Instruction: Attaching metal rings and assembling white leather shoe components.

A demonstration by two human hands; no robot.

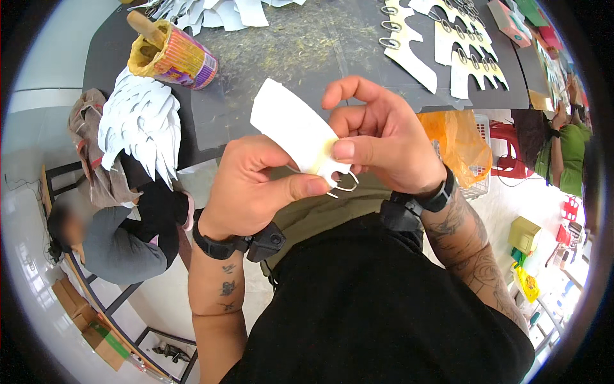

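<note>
Between my hands, above my lap, is a white cut-out piece (288,121) of paper or thin sheet, tilted, with a yellowish glue-like band near its notched lower end. A thin metal ring (348,183) sits at that notched end. My left hand (246,185) pinches the piece's lower left edge between thumb and fingers. With its thumb on the yellowish band, my right hand (390,137) grips the other side; its upper fingers are curled and raised off the piece. The fingertips behind the piece are hidden.
On the dark, smeared table (307,48) stand a glue-coated cup (192,64) with a wooden stick (146,29), a stack of white pieces (144,121) and ringed pieces (409,61). An orange bag (454,137) hangs below right. One person (128,240) sits left; another (572,157) is far right.
</note>
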